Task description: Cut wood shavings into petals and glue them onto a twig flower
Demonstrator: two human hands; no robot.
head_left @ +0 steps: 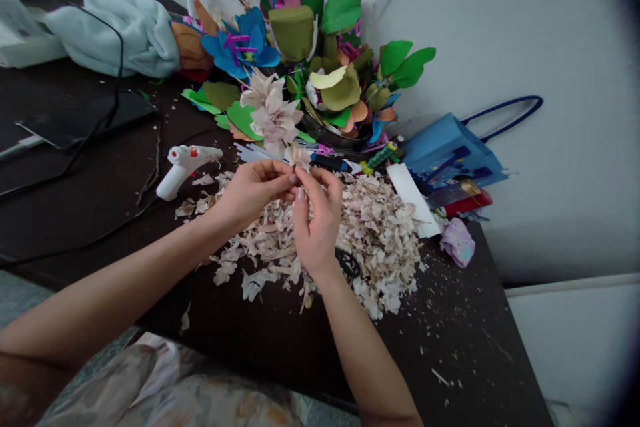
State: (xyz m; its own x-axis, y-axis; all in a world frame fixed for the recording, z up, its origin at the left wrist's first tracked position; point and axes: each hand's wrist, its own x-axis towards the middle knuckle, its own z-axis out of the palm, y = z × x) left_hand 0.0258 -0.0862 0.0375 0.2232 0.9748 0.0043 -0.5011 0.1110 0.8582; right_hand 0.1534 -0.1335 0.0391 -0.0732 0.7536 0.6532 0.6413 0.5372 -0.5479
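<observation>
A spray of pale pinkish-beige flowers, made of thin dry petals, stands upright above my fingertips. My left hand is closed, its thumb and fingers pinched around the lower end of the spray. At the lowest small blossom, the fingertips of my right hand press together, touching the left fingers. The stem between the fingers is mostly hidden. Under both hands spreads a heap of pale dry petals, with the black handles of scissors partly buried in it.
A white glue gun lies left of the heap, near a thin twig and a black phone. Behind are colourful craft flowers. A white strip, blue bag and crumpled purple wad sit right.
</observation>
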